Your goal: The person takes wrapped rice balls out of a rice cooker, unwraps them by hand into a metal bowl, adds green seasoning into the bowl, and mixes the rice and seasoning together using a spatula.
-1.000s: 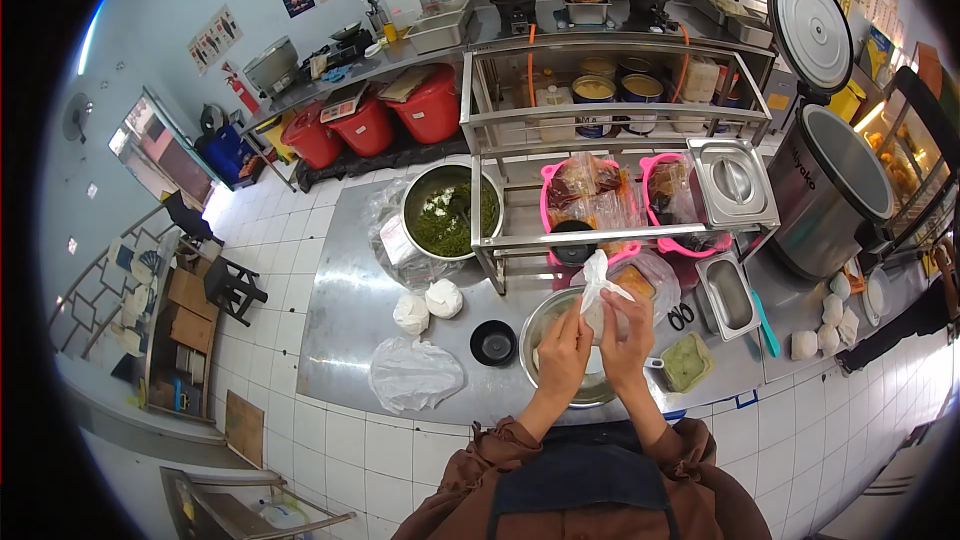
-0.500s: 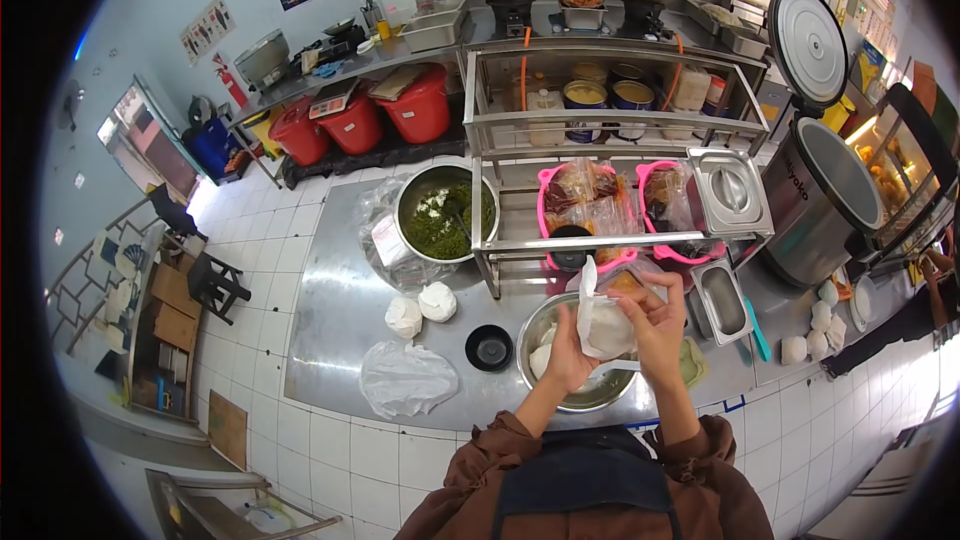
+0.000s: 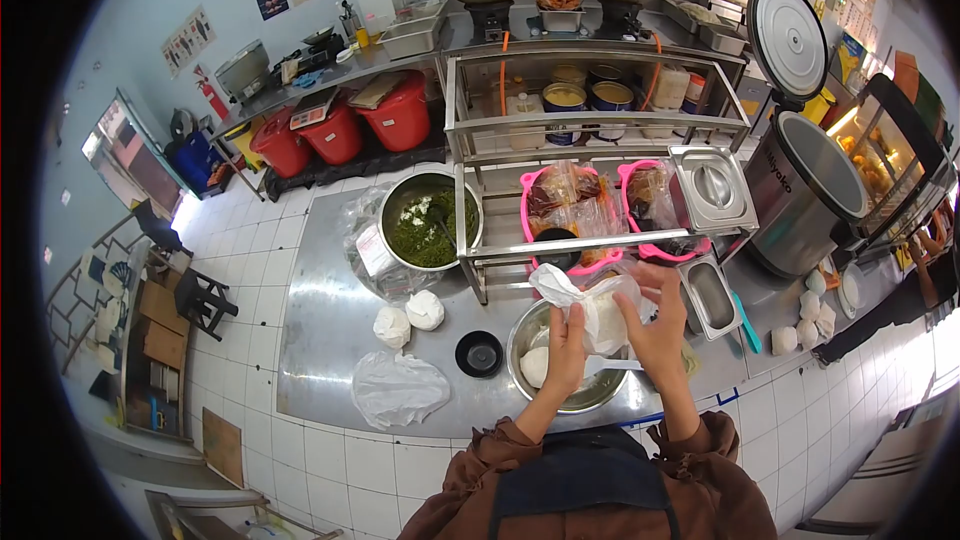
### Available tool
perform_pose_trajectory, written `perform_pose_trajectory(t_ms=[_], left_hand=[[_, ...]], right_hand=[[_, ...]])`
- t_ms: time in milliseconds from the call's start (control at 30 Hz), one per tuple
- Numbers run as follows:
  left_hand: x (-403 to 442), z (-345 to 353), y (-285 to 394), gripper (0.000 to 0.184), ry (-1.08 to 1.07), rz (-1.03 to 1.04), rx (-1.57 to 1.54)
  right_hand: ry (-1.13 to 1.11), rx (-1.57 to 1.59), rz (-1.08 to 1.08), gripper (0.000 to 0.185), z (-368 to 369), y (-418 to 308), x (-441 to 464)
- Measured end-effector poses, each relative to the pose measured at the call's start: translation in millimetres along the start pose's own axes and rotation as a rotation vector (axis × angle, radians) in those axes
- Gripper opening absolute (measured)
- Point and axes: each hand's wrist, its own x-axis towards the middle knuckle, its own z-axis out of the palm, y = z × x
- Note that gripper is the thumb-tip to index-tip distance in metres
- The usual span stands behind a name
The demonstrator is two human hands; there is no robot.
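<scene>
Above the steel bowl [image 3: 520, 340], a white wrapped bundle [image 3: 603, 320] hangs between my two hands, its loose wrapper spread to the upper left. My left hand [image 3: 562, 352] pinches the wrapper's lower left side. My right hand [image 3: 655, 332] holds the bundle's right side, thumb against it and fingers raised. In the bowl lie a white ball [image 3: 536, 367] and a pale-handled utensil [image 3: 612, 364]. Left of the bowl are a small black bowl [image 3: 479, 353], two white wrapped balls [image 3: 392, 326] and a flat crumpled white sheet [image 3: 400, 390].
A pot of green filling [image 3: 425, 225] stands at the back left. Beyond my hands is a steel rack [image 3: 600, 245] with pink baskets [image 3: 527, 202]. To the right are a steel tray [image 3: 710, 298], a large cooker [image 3: 803, 190], and another person's arm [image 3: 925, 280] at the far edge.
The bundle's twisted top has come loose, and its wrapper now spreads to the left. My hands have turned the bundle and moved slightly apart; the view has shifted a little.
</scene>
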Motion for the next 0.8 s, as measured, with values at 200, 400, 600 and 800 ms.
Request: perform_pose_trajectory(t_ms=[200, 400, 600, 800], left_hand=[[-5.0, 9.1, 12.3, 0.034, 0.05, 0.299, 0.429], [-1.2, 2.1, 21.2, 0.028, 0.054, 0.259, 0.257], [9.5, -22.6, 28.8, 0.025, -0.179, 0.042, 0.185], [32.7, -33.1, 44.8, 0.029, -0.578, 0.068, 0.379]], right_hand=[[0.043, 0.371, 0.271, 0.024, 6.7, 21.9, -14.0], [-0.253, 0.947, 0.55, 0.03, -19.9, 27.4, -5.6], [-0.481, 1.131, 0.668, 0.034, -28.9, 27.8, 5.6], [-0.62, 1.114, 0.379, 0.036, -25.6, 32.4, 24.8]])
